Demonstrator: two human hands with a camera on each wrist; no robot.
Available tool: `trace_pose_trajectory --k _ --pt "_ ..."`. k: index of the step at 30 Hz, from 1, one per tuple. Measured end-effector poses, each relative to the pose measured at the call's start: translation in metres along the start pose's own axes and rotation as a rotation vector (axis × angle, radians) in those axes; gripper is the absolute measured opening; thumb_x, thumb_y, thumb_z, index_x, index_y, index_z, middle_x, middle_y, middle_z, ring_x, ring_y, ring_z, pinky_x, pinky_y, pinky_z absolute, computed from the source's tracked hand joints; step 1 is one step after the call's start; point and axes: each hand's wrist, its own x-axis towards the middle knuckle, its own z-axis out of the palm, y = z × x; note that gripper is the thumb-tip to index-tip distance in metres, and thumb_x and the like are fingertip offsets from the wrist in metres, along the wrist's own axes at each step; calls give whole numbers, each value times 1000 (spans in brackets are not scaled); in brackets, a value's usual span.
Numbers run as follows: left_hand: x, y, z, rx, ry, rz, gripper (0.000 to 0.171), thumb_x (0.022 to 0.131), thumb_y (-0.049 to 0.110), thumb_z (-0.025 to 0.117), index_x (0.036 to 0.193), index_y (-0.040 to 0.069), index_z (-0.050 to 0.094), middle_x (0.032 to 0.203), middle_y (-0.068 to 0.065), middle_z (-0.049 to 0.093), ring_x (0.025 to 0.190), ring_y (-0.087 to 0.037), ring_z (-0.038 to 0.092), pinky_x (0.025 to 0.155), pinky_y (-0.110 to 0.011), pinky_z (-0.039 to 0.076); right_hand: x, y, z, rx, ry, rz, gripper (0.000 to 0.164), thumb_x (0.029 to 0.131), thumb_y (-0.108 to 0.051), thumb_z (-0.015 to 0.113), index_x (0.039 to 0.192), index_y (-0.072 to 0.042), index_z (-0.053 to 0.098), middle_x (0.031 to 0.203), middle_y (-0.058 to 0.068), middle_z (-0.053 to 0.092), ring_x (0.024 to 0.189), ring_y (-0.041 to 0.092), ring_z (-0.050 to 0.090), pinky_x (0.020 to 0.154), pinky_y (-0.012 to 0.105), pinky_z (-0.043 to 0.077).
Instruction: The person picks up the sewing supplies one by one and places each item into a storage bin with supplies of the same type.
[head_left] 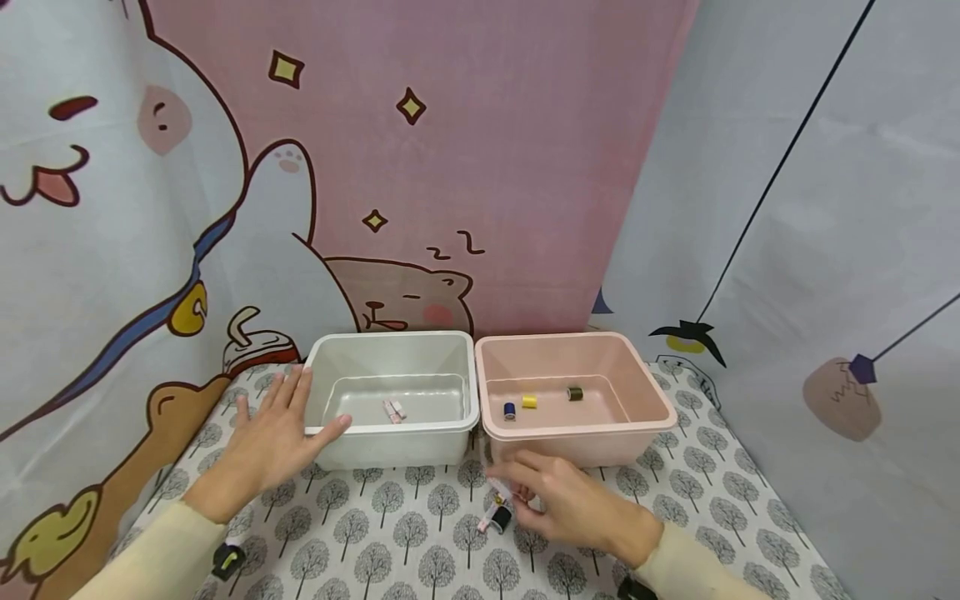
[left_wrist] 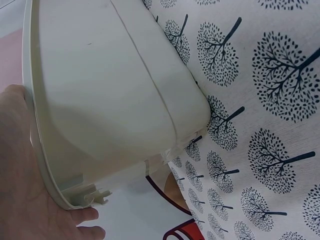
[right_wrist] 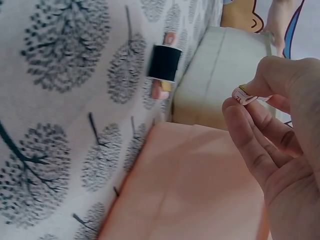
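Note:
My right hand (head_left: 562,498) pinches a small white strip with pinkish-red print (right_wrist: 242,95) between thumb and fingertips, in front of the pink bin (head_left: 577,450). Below it on the cloth lie a black thread spool (head_left: 501,520) and similar pale printed pieces (head_left: 486,522), close together. Fingers spread, my left hand (head_left: 273,429) rests on the left rim of the white bin (head_left: 390,450). Two pale printed pieces (head_left: 393,411) lie inside that bin. The pink bin holds blue (head_left: 509,412), yellow (head_left: 529,402) and dark green (head_left: 575,394) thread spools.
Both bins stand side by side at the back of a table covered by a tree-print cloth (head_left: 390,533). Behind them hangs a pink and white cartoon curtain (head_left: 525,167), with a pale one (head_left: 810,208) at the right.

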Motion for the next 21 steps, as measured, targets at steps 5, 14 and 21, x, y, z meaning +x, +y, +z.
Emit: trace_pose_trajectory --k 5,14,21 --pt "-1 0 0 -4 -6 -3 121 111 89 42 186 -1 12 194 -29 9 178 -62 13 131 -98 -2 7 -3 -7 7 60 -72 65 95 4 85 157 -10 70 130 7 80 93 -2 75 81 3 60" --pt "-1 0 -1 -7 -5 -3 123 110 91 39 186 -1 11 194 -30 9 178 -62 13 131 -97 -3 23 -5 -24 -41 132 -121 63 92 3 89 153 -6 72 115 3 77 94 6 76 83 7 62" --pt "-1 0 0 -6 -5 -2 121 111 88 42 186 -1 11 194 -29 9 178 -62 13 131 -97 -3 43 -2 -36 -3 191 -203 60 91 11 84 149 -1 73 103 5 77 89 7 75 80 7 62"
